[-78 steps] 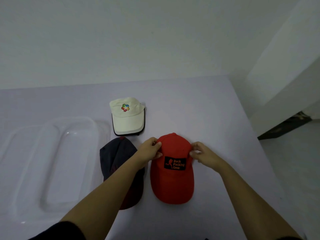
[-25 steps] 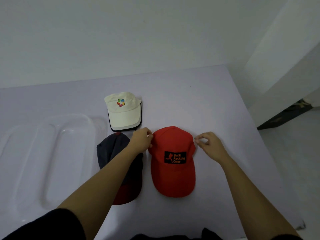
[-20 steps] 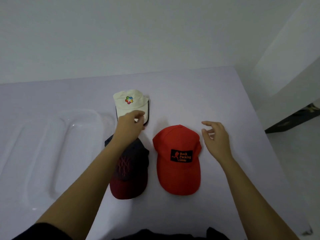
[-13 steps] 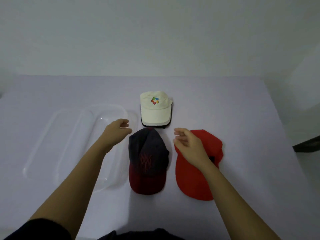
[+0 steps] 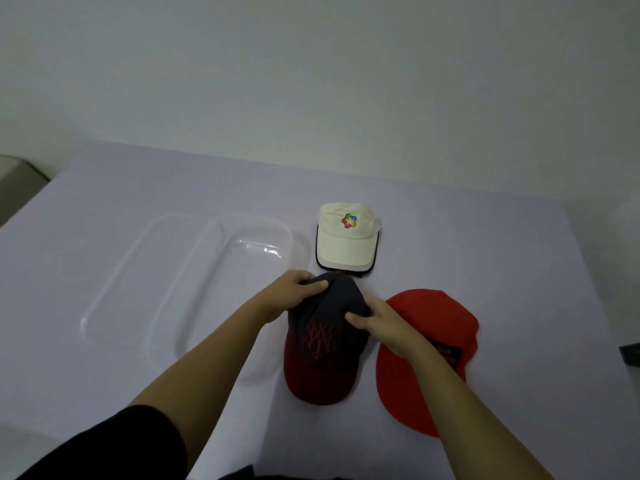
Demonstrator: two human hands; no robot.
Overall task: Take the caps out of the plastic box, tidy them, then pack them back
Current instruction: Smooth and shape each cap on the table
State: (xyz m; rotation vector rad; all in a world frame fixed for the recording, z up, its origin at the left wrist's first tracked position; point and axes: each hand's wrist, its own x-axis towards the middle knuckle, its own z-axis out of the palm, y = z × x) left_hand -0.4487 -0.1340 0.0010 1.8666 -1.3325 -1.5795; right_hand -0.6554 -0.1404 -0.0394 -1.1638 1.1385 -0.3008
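A dark navy cap with a maroon brim (image 5: 320, 355) lies in the middle of the table, brim toward me. My left hand (image 5: 294, 294) grips the left side of its crown and my right hand (image 5: 379, 322) grips the right side. To its right lies a red cap (image 5: 429, 327), partly hidden under my right forearm. Behind them rests a white cap with a colourful logo (image 5: 346, 242). The clear plastic box (image 5: 166, 282) stands empty on the left.
The pale lilac table (image 5: 485, 254) ends at a white wall behind. The table's left edge falls away at the far left and its right edge at the far right, where a dark object (image 5: 632, 355) shows.
Both hands left the red cap and moved left onto the dark navy cap, closing on its crown. The camera view swung left.
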